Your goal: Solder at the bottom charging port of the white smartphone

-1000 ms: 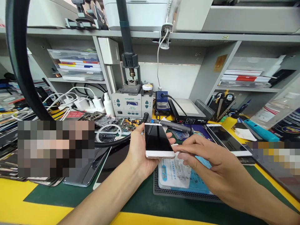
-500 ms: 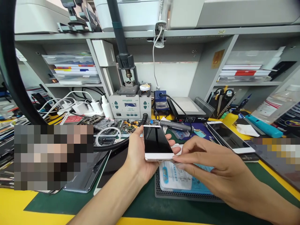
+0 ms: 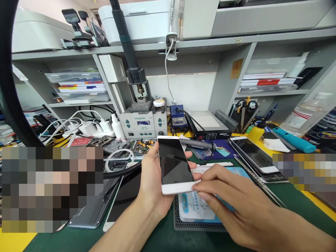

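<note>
White slim phone with a black glass front (image 3: 175,159): tilted face up in the left hand (image 3: 154,182), above the green mat (image 3: 149,234) and near the clear-and-blue plastic case (image 3: 195,210).
Left-hand fingers: curled around the phone's sides, gripping it.
Right-hand fingers: thumb and forefinger of the right hand (image 3: 236,199) draw close together at the phone's lower right corner; whether anything thin is between them, I cannot tell.
Done: the phone is in hand and looks assembled, front glass in place (its screen is dark, bar some reflections).
Left: no gap, loose part or lit display shows, so what remains cannot be judged.
Hidden: the phone's back, the left palm, and much of the case behind the right hand.
Cut off: both forearms, at the bottom and right.
Hard to read: two pixelated patches, left (image 3: 52,189) and right (image 3: 304,171).
</note>
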Demonstrator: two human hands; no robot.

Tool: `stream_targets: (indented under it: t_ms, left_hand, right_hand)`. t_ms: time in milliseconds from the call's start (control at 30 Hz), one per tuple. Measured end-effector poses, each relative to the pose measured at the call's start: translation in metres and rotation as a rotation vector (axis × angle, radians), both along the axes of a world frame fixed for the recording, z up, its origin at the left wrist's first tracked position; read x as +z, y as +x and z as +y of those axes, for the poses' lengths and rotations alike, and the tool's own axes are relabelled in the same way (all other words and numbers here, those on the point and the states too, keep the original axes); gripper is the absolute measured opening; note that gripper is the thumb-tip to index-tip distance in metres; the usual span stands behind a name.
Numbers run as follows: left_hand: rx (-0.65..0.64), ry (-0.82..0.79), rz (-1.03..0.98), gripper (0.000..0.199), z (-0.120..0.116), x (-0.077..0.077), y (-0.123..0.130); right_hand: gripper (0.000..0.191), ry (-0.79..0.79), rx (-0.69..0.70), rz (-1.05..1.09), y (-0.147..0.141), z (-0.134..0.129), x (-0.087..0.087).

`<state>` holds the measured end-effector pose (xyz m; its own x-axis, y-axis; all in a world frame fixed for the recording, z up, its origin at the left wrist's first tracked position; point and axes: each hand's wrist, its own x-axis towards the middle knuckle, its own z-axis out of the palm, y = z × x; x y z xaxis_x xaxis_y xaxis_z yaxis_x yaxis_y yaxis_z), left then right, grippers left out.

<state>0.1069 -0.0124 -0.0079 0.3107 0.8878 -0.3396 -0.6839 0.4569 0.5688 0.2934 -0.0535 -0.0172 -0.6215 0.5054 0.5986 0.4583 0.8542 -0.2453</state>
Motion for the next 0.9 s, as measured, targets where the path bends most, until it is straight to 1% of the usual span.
stream_targets:
  t_ms: [133,267,400,500,600,667,733,800,900]
  left_hand:
    - [-0.032,-0.006,0.042,0.070,-0.002,0.003,0.001]
    - [-0.026,-0.017,0.057,0.071,-0.005,0.004,0.000]
    - [-0.016,0.002,0.061,0.070,-0.005,0.003,0.000]
    - [0.003,0.015,0.065,0.070,-0.005,0.002,0.000]
    - [0.022,0.031,0.066,0.071,-0.006,0.002,0.001]
    - [0.041,0.048,0.068,0.071,-0.008,0.003,0.002]
    - [0.053,0.054,0.092,0.073,-0.010,0.004,0.003]
    - [0.060,0.054,0.122,0.075,-0.012,0.005,0.004]
    - [0.072,0.061,0.134,0.076,-0.014,0.004,0.005]
  right_hand:
    - [0.022,0.078,-0.027,-0.067,-0.001,-0.001,-0.001]
    - [0.023,0.128,-0.043,-0.090,-0.002,-0.001,0.000]
    - [0.023,0.245,-0.069,-0.141,0.000,0.000,-0.005]
    - [0.027,0.294,-0.038,-0.141,0.005,-0.002,-0.010]
    - [0.034,0.340,0.002,-0.124,0.010,-0.004,-0.010]
    - [0.036,0.339,0.036,-0.168,0.011,-0.005,-0.010]
    - [0.036,0.323,0.051,-0.179,0.010,-0.006,-0.014]
    - [0.039,0.345,0.007,-0.076,0.008,-0.006,-0.022]
    - [0.040,0.364,-0.023,-0.050,0.007,-0.006,-0.035]
